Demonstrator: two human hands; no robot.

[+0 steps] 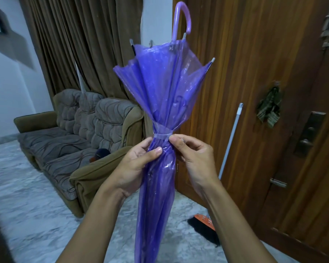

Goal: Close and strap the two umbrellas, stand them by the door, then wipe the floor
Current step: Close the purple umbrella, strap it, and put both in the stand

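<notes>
A translucent purple umbrella [160,111] is held upright in the centre, hooked handle [181,18] uppermost, its lower end cut off by the bottom edge. The left hand [135,166] wraps the folded canopy, thumb pressed on the front. The right hand [192,154] pinches the end of the clear strap [162,136] cinched round the canopy. Far left stands a brown sofa [80,135]. At right, a broom [226,149] leans against the wooden door [264,73], its head partly hidden behind the right forearm.
</notes>
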